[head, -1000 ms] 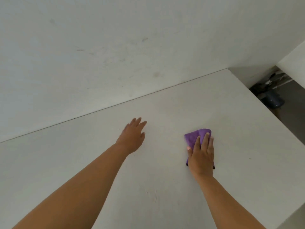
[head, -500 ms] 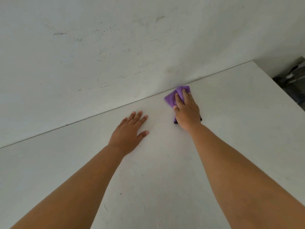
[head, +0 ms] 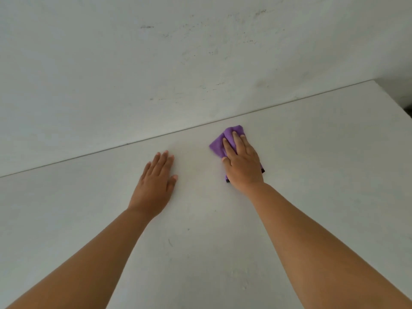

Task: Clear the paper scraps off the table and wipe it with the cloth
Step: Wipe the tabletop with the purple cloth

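A folded purple cloth (head: pixel 219 142) lies on the white table (head: pixel 312 175) close to the back edge by the wall. My right hand (head: pixel 242 162) presses flat on the cloth with straight fingers, covering most of it. To its left, my left hand (head: pixel 156 181) rests palm down on the bare table top, fingers straight and together. No paper scraps show on the table.
A white, scuffed wall (head: pixel 200 63) rises directly behind the table's far edge. The table's right end (head: pixel 392 97) drops off at the upper right, with a dark gap beyond it. Small marks dot the table surface near me.
My right hand slid the cloth from nearer me forward to the wall edge, then slightly back. My left hand stayed flat on the table. The view shifted left.
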